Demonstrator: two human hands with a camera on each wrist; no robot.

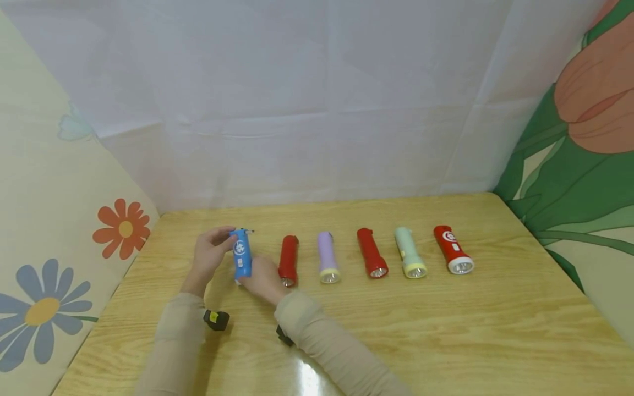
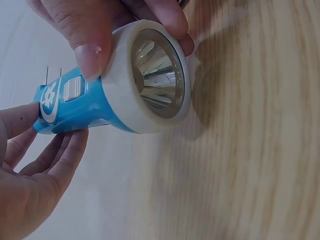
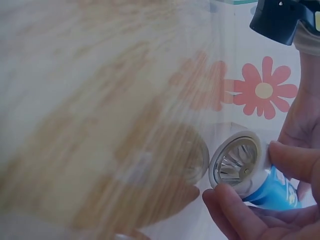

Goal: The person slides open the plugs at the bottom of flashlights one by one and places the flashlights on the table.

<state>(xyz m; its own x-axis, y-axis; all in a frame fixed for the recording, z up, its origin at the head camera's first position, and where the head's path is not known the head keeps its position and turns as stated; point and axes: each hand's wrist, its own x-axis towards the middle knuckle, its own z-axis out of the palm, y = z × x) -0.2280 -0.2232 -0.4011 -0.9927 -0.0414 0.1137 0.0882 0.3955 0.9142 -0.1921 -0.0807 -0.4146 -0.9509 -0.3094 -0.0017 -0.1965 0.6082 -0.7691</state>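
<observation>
A blue flashlight (image 1: 241,258) with a white head, a grey switch and a white emblem is held between both hands at the left of the table. My left hand (image 1: 208,254) grips its tail end, thumb and fingers on opposite sides. Around the white head, my right hand (image 1: 262,279) pinches with thumb and fingers. Two thin metal prongs (image 2: 54,75) stick out from the tail in the left wrist view. In the right wrist view the clear lens (image 3: 237,162) faces the camera, the head low at the tabletop.
Right of the hands a row lies on the wooden table (image 1: 446,341): a red flashlight (image 1: 288,258), a lilac one (image 1: 326,256), another red one (image 1: 369,250), a mint one (image 1: 408,250) and a red-and-white one (image 1: 451,247). A white sheet (image 1: 322,110) hangs behind.
</observation>
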